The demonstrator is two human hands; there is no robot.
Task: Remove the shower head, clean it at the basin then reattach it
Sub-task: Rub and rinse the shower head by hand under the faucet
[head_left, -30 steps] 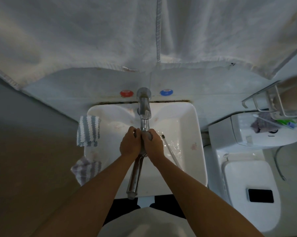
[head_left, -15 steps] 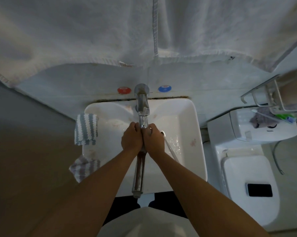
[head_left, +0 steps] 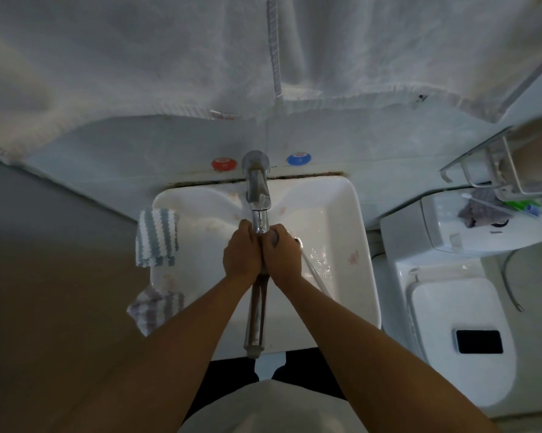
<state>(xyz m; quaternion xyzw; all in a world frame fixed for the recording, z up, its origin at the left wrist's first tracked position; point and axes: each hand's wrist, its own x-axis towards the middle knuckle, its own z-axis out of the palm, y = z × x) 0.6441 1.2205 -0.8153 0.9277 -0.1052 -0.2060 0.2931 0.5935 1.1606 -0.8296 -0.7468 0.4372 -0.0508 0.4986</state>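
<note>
Chrome shower head (head_left: 256, 320) lies over the white basin (head_left: 362, 245), long axis running from the tap (head_left: 257, 189) toward the person, threaded end overhanging the near rim. Left hand (head_left: 242, 256) and right hand (head_left: 283, 259) both curl round its far end, side by side under the spout, equally near. Spray face hidden by knuckles; finger positions underneath cannot be told. Thin white stick (head_left: 310, 265) beside right hand unidentifiable.

I see dim light and a pale tiled wall (head_left: 373, 145) behind hanging white towels (head_left: 138, 57). A white toilet (head_left: 457, 323) stands at right. A wire rack (head_left: 498, 164) hangs above it.
</note>
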